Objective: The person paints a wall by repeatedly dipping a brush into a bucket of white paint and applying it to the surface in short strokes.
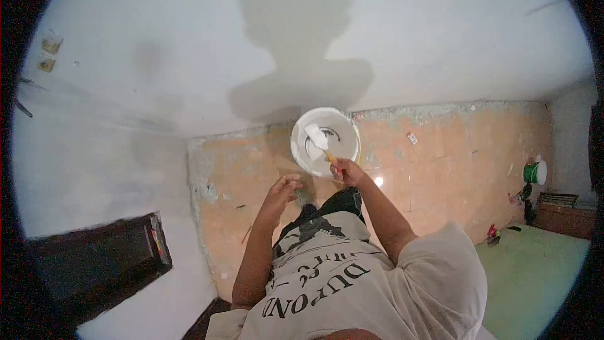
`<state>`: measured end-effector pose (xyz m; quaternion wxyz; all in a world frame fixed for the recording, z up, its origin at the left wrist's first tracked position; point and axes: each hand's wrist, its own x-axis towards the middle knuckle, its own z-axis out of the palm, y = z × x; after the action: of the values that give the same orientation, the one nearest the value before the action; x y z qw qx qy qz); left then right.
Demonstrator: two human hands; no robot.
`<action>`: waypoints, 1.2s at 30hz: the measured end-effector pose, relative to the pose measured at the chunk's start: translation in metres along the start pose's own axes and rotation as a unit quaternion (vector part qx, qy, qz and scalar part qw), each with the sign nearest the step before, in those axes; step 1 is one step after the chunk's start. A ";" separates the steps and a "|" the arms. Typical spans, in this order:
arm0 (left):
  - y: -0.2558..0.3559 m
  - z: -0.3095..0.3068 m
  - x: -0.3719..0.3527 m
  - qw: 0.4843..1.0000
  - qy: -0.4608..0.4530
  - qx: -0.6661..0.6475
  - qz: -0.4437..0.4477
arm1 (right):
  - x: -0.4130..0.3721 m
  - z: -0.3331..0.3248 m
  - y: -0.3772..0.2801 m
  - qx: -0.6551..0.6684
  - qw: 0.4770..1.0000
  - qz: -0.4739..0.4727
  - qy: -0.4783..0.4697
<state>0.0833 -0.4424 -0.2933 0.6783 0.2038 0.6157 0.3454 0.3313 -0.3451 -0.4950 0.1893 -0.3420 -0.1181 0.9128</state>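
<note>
My right hand (345,171) is closed around the yellowish handle of a paint brush (317,136). The brush's white, paint-covered head is over the opening of a white bucket (354,145), which stands on the floor close to the wall. Dark marks show on the inside of the bucket. My left hand (286,191) is to the left of and below the bucket, with its fingers apart and nothing in it.
A pale wall (201,38) rises beyond the orange tiled floor (440,164). A small packet (411,138) lies right of the bucket. Farther right are a green-and-white container (535,172) and a green surface (535,277). A dark-framed opening (94,264) is at left.
</note>
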 end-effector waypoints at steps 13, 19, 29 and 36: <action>0.007 0.003 0.088 0.991 -0.074 -0.023 0.105 | -0.012 0.109 -0.114 -0.164 0.956 -0.193 -0.150; 0.015 0.017 0.091 0.986 -0.126 -0.005 0.110 | -0.025 0.121 -0.125 -0.191 0.932 -0.286 -0.115; 0.054 0.032 0.079 0.971 -0.108 0.023 0.214 | -0.065 0.155 -0.178 -0.286 0.870 -0.398 0.054; 0.116 0.029 0.062 0.947 -0.069 0.092 0.301 | -0.085 0.166 -0.224 -0.416 0.770 -0.469 0.121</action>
<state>0.0864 -0.3146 -0.2506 0.5617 0.4649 0.5063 0.4604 0.3386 -0.1938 -0.2461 0.4460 -0.3967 -0.6079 0.5237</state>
